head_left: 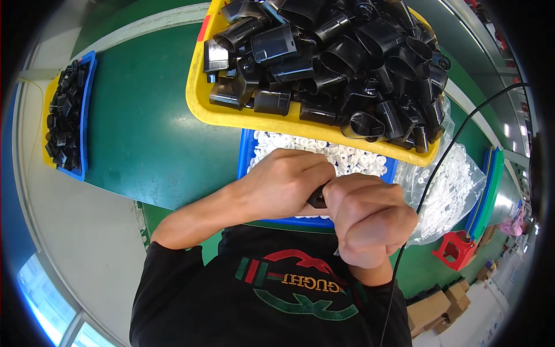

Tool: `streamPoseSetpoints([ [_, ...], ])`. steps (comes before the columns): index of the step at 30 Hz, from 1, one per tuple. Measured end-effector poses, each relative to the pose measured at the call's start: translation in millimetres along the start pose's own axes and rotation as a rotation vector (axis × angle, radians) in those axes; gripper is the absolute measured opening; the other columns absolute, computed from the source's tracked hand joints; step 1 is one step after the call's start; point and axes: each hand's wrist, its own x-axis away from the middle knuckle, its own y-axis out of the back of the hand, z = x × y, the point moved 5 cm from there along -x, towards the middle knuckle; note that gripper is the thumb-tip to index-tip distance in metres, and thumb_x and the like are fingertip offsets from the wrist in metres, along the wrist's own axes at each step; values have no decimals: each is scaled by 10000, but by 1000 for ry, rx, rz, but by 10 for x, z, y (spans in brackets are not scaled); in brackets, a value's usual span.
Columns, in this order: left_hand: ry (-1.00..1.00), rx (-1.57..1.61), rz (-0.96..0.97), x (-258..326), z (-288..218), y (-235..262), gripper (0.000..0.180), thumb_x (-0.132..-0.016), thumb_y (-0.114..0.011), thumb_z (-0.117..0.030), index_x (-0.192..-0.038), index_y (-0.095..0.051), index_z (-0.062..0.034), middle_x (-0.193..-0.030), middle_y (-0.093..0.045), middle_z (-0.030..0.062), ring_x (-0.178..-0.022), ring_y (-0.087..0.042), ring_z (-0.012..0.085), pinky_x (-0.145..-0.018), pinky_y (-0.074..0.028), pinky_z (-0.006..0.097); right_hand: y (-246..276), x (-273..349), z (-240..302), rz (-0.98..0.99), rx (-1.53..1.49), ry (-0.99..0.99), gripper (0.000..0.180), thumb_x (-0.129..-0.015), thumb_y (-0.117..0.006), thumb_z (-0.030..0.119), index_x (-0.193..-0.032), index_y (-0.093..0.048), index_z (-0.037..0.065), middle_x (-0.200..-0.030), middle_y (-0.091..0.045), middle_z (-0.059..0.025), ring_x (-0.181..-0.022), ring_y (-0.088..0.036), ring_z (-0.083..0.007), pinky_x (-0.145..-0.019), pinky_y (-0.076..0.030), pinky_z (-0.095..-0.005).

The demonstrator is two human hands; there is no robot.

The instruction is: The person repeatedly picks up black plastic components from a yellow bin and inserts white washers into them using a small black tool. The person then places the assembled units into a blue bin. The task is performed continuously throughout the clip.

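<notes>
Close in front of my chest, my left hand (289, 179) and my right hand (373, 217) meet with their fingers curled. A small bit of a black plastic part (317, 198) shows between them; the rest is covered by my fingers. Both hands are closed around it. Beneath them lies a blue tray (245, 151) with many small white ring-shaped plastic pieces (347, 159). Beyond it, a yellow bin (199, 104) is heaped with black hollow plastic parts (341, 58), and its near edge overhangs the tray.
A clear plastic bag (445, 191) of white pieces lies right of the tray. At the far left of the green table (144, 121) stands a blue bin (88, 110) of black parts. A black cable (445, 156) runs down the right side, near a red stool (454, 251).
</notes>
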Motion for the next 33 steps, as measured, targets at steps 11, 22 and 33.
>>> streamPoseSetpoints([
  [11,101,107,-87,-97,-93,379,203,-607,-762,25,-739,-631,-58,-641,-570,60,-538,-555,199,-496,-411,288,106,-109,664,146,-24,232,140,-592,-666,31,-593,-530,68,-596,-515,-48,-472,-474,-179,-392,-318,-287],
  [22,108,-232,-307,-6,-183,985,654,-718,-605,-669,-711,-632,-15,-602,-563,69,-517,-561,208,-492,-400,296,157,457,-163,344,1216,-75,156,-595,-640,39,-729,-567,70,-634,-452,-38,-558,-542,-198,-472,-439,-332],
  [33,643,-977,-404,-523,1476,2515,545,-872,-631,-454,-1103,-652,40,-981,-665,264,-966,-634,414,-893,-478,445,178,481,-275,233,1151,-44,188,-643,-680,75,-819,-612,79,-701,-536,-60,-607,-587,-223,-534,-482,-350],
])
